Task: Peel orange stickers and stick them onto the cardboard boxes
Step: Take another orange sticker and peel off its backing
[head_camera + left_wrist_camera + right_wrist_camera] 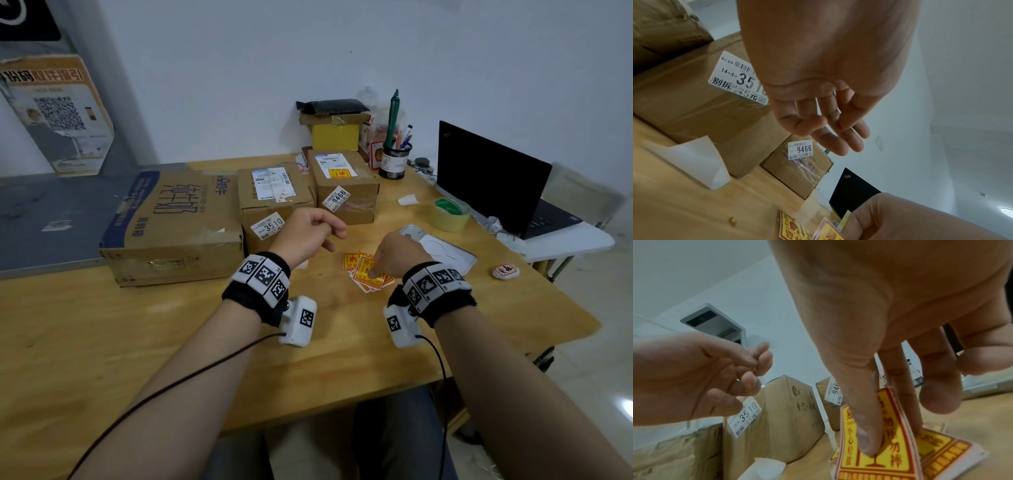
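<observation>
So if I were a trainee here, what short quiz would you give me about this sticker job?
1. True or false: the right hand pinches an orange sticker taken from the sticker pile.
2. Which cardboard box already carries an orange sticker on top? A) the large box; B) the 3510 box; C) the 9466 box.
3. Fill in: the left hand holds ____.

Key: 1 true. 2 C. 3 nothing; its fingers hang loosely above the table.

Dim, soft light; blurred, warped edges
</observation>
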`<state>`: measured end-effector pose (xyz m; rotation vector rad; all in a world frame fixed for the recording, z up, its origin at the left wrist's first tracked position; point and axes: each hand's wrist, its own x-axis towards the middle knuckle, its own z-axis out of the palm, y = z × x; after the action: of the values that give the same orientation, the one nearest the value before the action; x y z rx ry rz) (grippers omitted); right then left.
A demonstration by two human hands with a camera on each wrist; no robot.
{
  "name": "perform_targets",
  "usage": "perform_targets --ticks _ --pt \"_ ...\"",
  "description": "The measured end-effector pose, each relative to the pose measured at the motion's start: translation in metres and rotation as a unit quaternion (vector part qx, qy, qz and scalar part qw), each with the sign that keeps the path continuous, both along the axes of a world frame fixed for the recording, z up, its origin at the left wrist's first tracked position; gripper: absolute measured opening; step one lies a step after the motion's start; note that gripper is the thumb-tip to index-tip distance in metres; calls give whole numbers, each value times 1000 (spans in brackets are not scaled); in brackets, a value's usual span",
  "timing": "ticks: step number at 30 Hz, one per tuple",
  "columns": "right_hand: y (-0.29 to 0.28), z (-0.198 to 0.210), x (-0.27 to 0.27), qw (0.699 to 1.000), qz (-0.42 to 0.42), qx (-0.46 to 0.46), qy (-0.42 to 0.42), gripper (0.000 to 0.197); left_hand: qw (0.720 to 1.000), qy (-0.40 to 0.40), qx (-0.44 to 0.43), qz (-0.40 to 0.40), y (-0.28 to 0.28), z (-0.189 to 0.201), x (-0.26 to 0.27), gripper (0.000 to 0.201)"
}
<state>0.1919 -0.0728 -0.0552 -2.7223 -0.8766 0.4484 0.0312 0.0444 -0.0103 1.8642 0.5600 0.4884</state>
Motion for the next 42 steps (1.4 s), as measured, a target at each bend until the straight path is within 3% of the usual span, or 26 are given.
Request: perform_targets --ticks 8,17,23,29,36,42 --pt "6 2 -2 999 17 -24 -25 58 1000 7 0 -4 3 -8 7 31" --pt "6 5 -9 997 26 -40 -53 55 1000 1 2 -9 3 -8 9 32" --pt "4 9 -9 1000 -5 -22 -9 52 1000 1 1 -13 5 -11 8 34" --pt "-11 29 -1 995 -16 50 86 24 999 24 2 -24 8 -16 10 27" --pt "-11 49 -2 983 42 151 100 13 994 84 19 -65 7 -24 17 21" --pt "-3 55 -7 960 50 257 101 13 999 34 8 -35 12 -20 17 16"
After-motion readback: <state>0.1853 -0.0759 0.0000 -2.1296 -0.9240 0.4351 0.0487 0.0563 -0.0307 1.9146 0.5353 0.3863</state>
